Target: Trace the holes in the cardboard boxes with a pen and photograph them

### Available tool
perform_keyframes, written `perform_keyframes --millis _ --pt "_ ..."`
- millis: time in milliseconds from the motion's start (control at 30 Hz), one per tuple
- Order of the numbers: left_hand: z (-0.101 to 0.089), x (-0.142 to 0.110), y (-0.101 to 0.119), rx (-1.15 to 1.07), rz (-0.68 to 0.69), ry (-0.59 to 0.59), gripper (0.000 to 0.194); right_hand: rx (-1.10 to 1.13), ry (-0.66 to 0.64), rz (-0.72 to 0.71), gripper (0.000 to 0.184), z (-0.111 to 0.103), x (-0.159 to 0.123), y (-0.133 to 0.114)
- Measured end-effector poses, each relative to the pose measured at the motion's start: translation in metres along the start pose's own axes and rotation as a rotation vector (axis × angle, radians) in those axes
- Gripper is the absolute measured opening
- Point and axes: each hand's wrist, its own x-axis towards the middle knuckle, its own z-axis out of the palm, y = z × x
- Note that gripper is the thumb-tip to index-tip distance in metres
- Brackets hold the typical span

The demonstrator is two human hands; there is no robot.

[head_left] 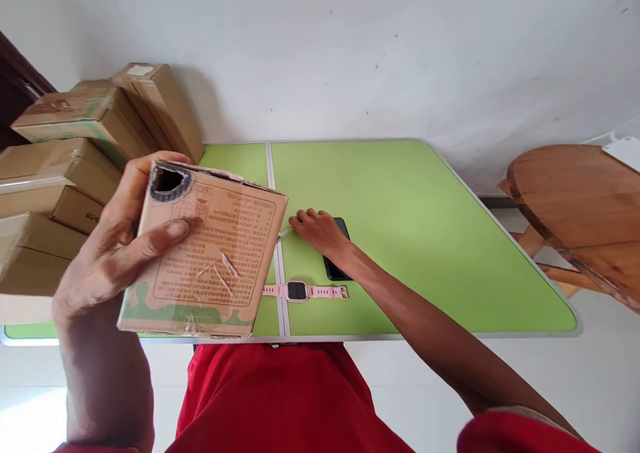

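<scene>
While left grip (111,253) clasps box (210,250), long axis leans right | hole (169,181) far-left | right grip (320,230) unclear

Phone (337,270), watch (297,291), boxes (55,170) on table (425,240)

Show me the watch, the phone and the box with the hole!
Watch (297,291), head view: its dark screen.
Phone (337,271), head view: its near end.
Box with the hole (215,246), head view: its printed side.

L hand (107,263) holds cardbd box (210,246) above grn tbl (395,193).
</scene>
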Motion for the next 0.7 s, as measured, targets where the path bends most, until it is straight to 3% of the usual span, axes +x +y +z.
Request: perform_keyframes --millis 133,200,267,300,333,433,500,600,700 --pt "0.003 -0.002 0.001 -0.015 0.007 -0.026 0.060 0.071 0.208 0.100 0.028 -0.023 -0.015 0.029" --pt "0.003 -0.002 0.001 0.005 0.018 -0.038 0.060 0.229 0.427 0.170 0.023 -0.044 -0.020 0.032" --pt "0.004 -0.002 0.001 0.021 0.012 -0.044 0.062 0.656 0.777 0.156 0.018 -0.071 -0.027 0.016" --pt "0.005 -0.003 0.001 0.022 0.007 -0.050 0.063 0.975 0.984 0.086 0.013 -0.086 -0.030 0.002" --pt "0.007 -0.004 0.002 0.018 0.004 -0.064 0.064 1.198 1.082 -0.028 0.012 -0.100 -0.034 -0.016" --pt "0.013 -0.008 0.005 0.004 0.019 -0.124 0.066 1.432 1.129 -0.365 0.005 -0.131 -0.045 -0.076" --pt "0.017 -0.011 0.007 0.003 0.042 -0.156 0.066 1.442 1.075 -0.448 0.005 -0.138 -0.049 -0.109" --pt "0.021 -0.015 0.007 0.021 0.078 -0.168 0.064 1.322 1.043 -0.447 0.011 -0.134 -0.051 -0.131" --pt "0.023 -0.016 0.006 0.029 0.089 -0.155 0.064 1.216 1.057 -0.423 0.013 -0.127 -0.051 -0.132"
